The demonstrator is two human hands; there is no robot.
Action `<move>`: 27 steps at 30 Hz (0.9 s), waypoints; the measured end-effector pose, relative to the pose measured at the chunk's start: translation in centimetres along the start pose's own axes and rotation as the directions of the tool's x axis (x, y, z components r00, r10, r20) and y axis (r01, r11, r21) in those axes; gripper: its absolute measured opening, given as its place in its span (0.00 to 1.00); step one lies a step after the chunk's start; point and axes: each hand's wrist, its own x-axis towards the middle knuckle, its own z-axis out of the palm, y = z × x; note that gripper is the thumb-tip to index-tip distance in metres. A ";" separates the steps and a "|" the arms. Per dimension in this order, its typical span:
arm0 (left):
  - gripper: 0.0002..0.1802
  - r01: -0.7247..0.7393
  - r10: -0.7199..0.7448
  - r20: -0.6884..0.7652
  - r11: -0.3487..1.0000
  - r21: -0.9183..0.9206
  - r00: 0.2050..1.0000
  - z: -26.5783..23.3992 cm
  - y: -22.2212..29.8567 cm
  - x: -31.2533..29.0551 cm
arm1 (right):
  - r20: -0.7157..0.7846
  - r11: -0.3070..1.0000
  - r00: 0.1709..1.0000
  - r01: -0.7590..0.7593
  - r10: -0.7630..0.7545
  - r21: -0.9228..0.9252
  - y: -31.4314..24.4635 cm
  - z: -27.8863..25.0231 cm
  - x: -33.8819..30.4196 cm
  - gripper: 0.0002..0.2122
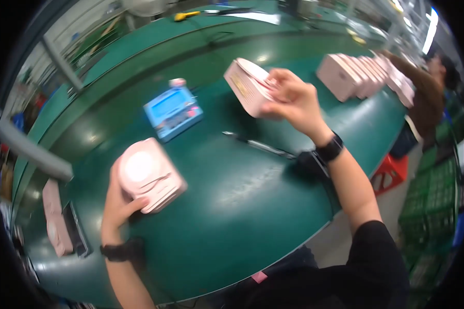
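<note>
My left hand (119, 206) is wrapped round a pink, box-shaped device with a round white disc (142, 167) on its face; the thumb presses on its near edge. Further off and to the right, my right hand (294, 100) grips a second pink device (246, 85) by its right side, tilted above the green table (227, 216). This one shows a slotted side with a small yellowish patch. Between the two stands a light-blue box (174, 112) with small parts in it. Below my right hand lies a slim silver-and-black tool (260, 146), blurred.
Several pink devices (345, 77) stand in a row at the far right, near a co-worker in a brown sleeve (423, 77). More pink pieces (55, 219) and a dark flat object (75, 229) lie at the left. A grey post (33, 149) crosses the left side. Green crates (428, 195) and a red stool (390, 174) are beyond the right edge.
</note>
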 end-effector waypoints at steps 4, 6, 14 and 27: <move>0.59 0.066 -0.066 0.018 0.997 -0.031 0.998 0.9 0.9 0.2 | -0.128 0.998 0.990 -0.061 0.057 -0.027 4.2 -5.2 -0.3 0.12; 0.59 0.066 -0.066 0.020 0.998 -0.014 0.998 1.2 0.7 0.4 | -0.267 0.991 0.961 -0.034 0.067 0.126 6.3 -8.5 -1.3 0.10; 0.59 0.069 -0.069 -0.002 0.998 -0.004 0.998 0.8 0.3 -0.2 | -0.519 0.878 0.719 -0.286 0.461 0.384 8.6 -14.3 -4.6 0.18; 0.60 0.072 -0.072 -0.009 0.997 0.013 0.997 0.8 -0.2 0.3 | -0.539 0.887 0.832 -0.342 0.133 -0.310 10.2 -13.8 -4.3 0.24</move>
